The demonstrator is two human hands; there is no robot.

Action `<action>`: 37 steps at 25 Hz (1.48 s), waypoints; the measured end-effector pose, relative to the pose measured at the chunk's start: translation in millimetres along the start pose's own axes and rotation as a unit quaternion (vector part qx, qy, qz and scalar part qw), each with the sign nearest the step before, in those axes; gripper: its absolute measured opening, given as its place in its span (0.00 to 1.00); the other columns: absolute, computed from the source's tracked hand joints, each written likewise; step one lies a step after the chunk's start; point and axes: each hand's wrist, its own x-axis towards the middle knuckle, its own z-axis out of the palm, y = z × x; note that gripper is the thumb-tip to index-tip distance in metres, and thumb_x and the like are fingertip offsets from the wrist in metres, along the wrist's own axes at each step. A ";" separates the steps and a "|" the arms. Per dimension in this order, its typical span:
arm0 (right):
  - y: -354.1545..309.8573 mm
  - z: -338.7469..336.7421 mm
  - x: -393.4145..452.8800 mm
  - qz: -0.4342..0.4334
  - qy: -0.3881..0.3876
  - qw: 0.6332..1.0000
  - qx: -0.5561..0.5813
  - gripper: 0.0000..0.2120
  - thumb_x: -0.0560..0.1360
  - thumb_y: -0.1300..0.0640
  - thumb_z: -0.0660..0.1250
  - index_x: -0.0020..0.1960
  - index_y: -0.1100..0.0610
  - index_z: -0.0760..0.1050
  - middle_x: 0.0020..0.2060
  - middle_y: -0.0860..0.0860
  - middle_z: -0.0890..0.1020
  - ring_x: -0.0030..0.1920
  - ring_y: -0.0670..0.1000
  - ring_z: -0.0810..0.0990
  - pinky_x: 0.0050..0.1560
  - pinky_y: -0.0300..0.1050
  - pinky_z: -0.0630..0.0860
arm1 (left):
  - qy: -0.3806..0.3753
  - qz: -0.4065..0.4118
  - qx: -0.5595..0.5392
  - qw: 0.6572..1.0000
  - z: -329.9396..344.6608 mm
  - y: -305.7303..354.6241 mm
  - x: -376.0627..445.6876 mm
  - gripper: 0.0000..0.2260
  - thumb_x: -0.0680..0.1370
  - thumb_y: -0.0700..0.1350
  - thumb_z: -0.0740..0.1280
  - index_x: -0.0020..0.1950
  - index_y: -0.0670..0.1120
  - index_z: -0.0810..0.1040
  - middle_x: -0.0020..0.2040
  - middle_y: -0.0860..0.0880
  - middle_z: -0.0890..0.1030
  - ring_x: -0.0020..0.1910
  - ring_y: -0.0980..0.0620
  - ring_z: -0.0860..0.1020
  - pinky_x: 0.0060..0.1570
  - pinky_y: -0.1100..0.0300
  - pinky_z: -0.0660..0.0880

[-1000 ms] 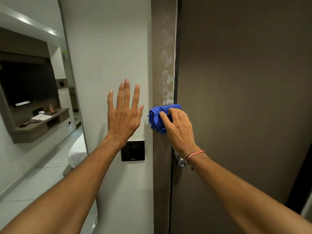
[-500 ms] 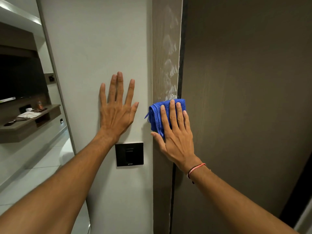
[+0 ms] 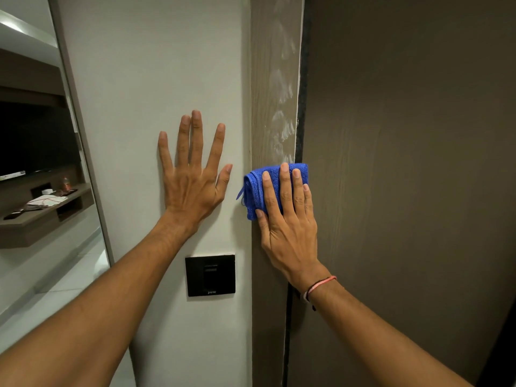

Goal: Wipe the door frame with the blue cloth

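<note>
The brown door frame (image 3: 272, 79) runs top to bottom in the middle of the view, with pale wipe streaks on it above the cloth. A folded blue cloth (image 3: 255, 191) lies against the frame at mid height. My right hand (image 3: 289, 219) presses flat on the cloth, fingers pointing up and covering most of it. My left hand (image 3: 192, 174) rests flat on the white wall (image 3: 156, 65) to the left of the frame, fingers spread, holding nothing.
The dark brown door (image 3: 405, 163) fills the right side. A black switch plate (image 3: 210, 275) sits on the wall below my left hand. At the left, a tall mirror (image 3: 36, 191) reflects a shelf with small items.
My right hand has gone from curled over the cloth to flat on it, fingers up. My left hand now lies flat on the wall. The door handle is no longer visible.
</note>
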 end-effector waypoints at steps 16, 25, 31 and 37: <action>3.7 -77.9 268.1 0.048 0.061 0.997 0.007 0.32 0.84 0.43 0.50 0.83 0.53 0.42 0.82 0.57 0.42 0.83 0.58 0.40 0.83 0.58 0.45 | 0.057 0.009 0.008 0.998 -30.6 -26.5 174.0 0.32 0.84 0.61 0.44 0.86 0.49 0.49 0.85 0.38 0.48 0.85 0.41 0.48 0.81 0.35 0.50; 10.2 -109.1 358.5 0.046 0.054 0.997 0.022 0.32 0.85 0.43 0.48 0.83 0.54 0.40 0.82 0.59 0.40 0.82 0.60 0.39 0.82 0.59 0.40 | 0.078 0.016 0.011 0.997 -23.9 -31.4 188.7 0.32 0.84 0.61 0.44 0.86 0.50 0.49 0.85 0.39 0.48 0.85 0.41 0.48 0.81 0.35 0.50; -0.4 -71.6 238.6 0.046 0.081 0.996 0.000 0.32 0.84 0.43 0.51 0.83 0.53 0.47 0.83 0.58 0.47 0.83 0.58 0.44 0.83 0.58 0.50 | 0.088 0.012 -0.002 0.996 -23.6 -30.7 182.3 0.32 0.84 0.60 0.47 0.86 0.48 0.50 0.85 0.39 0.49 0.85 0.41 0.49 0.82 0.36 0.49; 12.1 -88.1 309.9 0.018 0.080 0.997 -0.001 0.32 0.84 0.42 0.50 0.83 0.53 0.44 0.83 0.58 0.45 0.83 0.59 0.42 0.83 0.58 0.45 | 0.113 0.016 -0.004 0.994 -19.6 -32.7 183.0 0.31 0.85 0.60 0.48 0.86 0.49 0.53 0.85 0.39 0.51 0.85 0.41 0.51 0.81 0.35 0.51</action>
